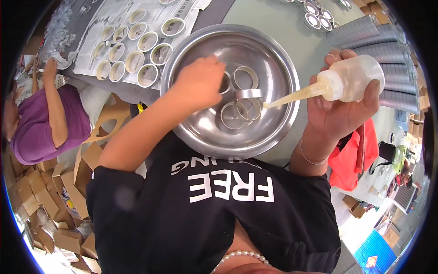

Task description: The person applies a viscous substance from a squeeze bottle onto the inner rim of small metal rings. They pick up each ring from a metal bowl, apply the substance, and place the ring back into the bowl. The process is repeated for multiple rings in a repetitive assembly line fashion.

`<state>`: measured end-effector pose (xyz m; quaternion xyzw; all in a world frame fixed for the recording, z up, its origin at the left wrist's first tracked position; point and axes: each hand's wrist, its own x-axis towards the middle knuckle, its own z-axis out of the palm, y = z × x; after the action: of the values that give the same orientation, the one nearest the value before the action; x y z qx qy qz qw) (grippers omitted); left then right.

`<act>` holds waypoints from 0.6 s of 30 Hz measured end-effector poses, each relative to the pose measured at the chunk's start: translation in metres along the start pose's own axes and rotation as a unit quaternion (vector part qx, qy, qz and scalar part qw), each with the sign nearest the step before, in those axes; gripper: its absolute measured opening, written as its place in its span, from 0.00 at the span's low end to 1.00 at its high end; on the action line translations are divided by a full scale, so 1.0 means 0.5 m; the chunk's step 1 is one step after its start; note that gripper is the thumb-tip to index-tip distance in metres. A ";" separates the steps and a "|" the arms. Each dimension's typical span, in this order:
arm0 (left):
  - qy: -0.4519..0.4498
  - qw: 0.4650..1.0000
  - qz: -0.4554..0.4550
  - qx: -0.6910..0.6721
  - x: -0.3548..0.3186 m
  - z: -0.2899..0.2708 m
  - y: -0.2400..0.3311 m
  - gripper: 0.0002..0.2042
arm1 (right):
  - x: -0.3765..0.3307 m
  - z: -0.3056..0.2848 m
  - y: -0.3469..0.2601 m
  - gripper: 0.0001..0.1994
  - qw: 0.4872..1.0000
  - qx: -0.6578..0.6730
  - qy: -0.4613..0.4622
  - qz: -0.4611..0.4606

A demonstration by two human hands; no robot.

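My left hand (200, 82) is over the left part of a wide steel bowl (278, 137), its fingers closed on a metal ring (225, 83) whose edge shows beside them. Several more silvery metal rings (248, 94) lie loosely against one another in the middle of the bowl. To the right, my right hand (342, 109) is wrapped around a translucent squeeze bottle (358, 77) with a long yellowed nozzle. The bottle is tilted, and its tip points left, over the bowl's right side near the rings. My left fingertips are partly hidden.
Rows of pale-lined rings (134, 61) stand on newspaper (86, 61) at the far left. Round metal parts (312, 20) sit at the far right, beside stacked grey ribbed tubes (383, 59). A person in purple (50, 118) works at left. Cardboard boxes (50, 196) fill the floor there.
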<state>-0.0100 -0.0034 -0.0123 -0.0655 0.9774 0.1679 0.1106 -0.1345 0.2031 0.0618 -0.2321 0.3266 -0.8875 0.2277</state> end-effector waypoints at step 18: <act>-0.087 0.539 -0.094 -0.833 -0.158 -0.040 0.061 0.36 | -0.047 0.036 0.022 0.38 0.833 -0.359 -0.346 -0.238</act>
<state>0.0573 0.0253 0.0344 -0.2049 0.3708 0.8996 0.1064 -0.1030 0.2002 0.0601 -0.6600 0.4571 -0.5961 0.0081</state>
